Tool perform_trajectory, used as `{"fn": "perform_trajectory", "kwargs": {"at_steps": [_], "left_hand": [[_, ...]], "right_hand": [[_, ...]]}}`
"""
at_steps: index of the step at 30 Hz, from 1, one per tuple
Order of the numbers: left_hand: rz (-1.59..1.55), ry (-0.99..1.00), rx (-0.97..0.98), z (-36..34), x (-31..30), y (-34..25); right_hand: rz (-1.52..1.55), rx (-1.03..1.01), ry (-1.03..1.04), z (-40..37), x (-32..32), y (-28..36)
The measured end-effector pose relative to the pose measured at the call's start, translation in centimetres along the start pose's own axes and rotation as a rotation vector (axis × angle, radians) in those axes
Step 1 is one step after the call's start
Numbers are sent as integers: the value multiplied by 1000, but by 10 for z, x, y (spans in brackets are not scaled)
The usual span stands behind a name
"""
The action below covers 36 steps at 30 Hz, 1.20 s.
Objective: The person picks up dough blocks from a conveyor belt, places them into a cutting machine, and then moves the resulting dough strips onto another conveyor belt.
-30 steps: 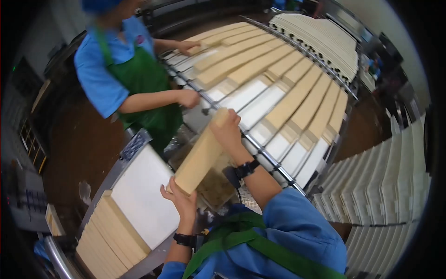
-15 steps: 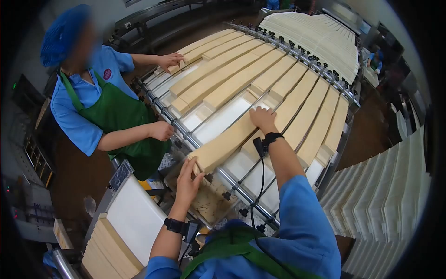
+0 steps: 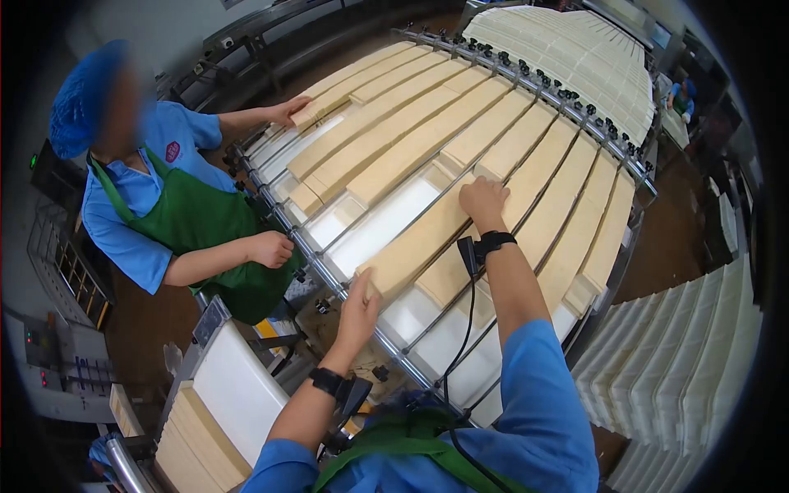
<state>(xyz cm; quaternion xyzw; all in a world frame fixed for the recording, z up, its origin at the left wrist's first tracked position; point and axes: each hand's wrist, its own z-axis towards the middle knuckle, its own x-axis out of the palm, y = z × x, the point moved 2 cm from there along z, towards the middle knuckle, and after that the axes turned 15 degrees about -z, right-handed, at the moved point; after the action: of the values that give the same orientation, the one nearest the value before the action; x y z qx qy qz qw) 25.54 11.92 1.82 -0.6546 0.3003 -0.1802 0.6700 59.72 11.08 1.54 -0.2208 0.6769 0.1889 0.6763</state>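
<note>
A long pale beige slab (image 3: 423,246) lies lengthwise in a lane of the white belt table, between thin metal guide rods. At its near end, my left hand (image 3: 358,312) presses with the fingers bent round the end face. My right hand (image 3: 485,201) grips the slab's far end from above, fingers curled over it; the fingertips are partly hidden. Right beside it, another beige slab (image 3: 526,193) fills the neighbouring lane. A shorter beige block (image 3: 448,279) sits close to the right of the held slab.
Across the table's near edge runs a metal rail (image 3: 394,349). On the left, a co-worker in a green apron (image 3: 222,222) has one hand (image 3: 289,111) on a slab. A stack of beige slabs (image 3: 193,444) stands at lower left, and pale ridged sheets (image 3: 670,353) are stacked at right.
The slab has slid away from me along its lane, its near end now farther in from the metal rail. Both my hands have moved forward with it.
</note>
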Motion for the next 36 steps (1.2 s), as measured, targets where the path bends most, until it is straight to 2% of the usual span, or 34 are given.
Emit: {"fn": "perform_trajectory", "kwargs": {"at_steps": [2, 6, 9, 11, 14, 16, 17, 20, 22, 26, 28, 29, 31, 34, 36], "left_hand": [[-68, 59, -24, 11, 10, -5], [-41, 96, 100, 30, 13, 20], [-101, -18, 139, 15, -5, 41], [-183, -103, 94, -14, -23, 38], [-301, -276, 112, -68, -50, 29], [-181, -366, 173, -99, -71, 27], [42, -398, 216, -114, -82, 24], [42, -547, 83, -162, -112, 56], [51, -700, 89, -193, -132, 75], [68, -1009, -141, -270, -178, 100], [58, -1187, -148, -312, -199, 114], [274, -1251, -116, -337, -210, 129], [532, -1414, -212, -380, -228, 127], [668, -1616, -683, -431, -249, 132], [568, -1582, -736, -456, -261, 146]], "right_hand": [[-13, 34, -26, -6, -10, 0], [10, 67, -142, -20, 7, 12], [85, 3, -40, -32, 10, 11], [45, 11, -48, -40, 8, 11], [8, -171, -69, -71, 1, 28], [39, -321, -128, -104, -1, 50], [75, -383, -174, -125, 2, 59], [48, -644, -144, -186, -7, 95], [57, -822, -119, -223, -13, 117], [126, -1137, -97, -283, -15, 169], [193, -1292, -60, -307, -4, 197], [305, -1322, -90, -318, 8, 212], [290, -1378, -70, -348, 24, 242], [270, -1469, -1, -400, 33, 289], [208, -1518, 27, -434, 42, 321]]}}
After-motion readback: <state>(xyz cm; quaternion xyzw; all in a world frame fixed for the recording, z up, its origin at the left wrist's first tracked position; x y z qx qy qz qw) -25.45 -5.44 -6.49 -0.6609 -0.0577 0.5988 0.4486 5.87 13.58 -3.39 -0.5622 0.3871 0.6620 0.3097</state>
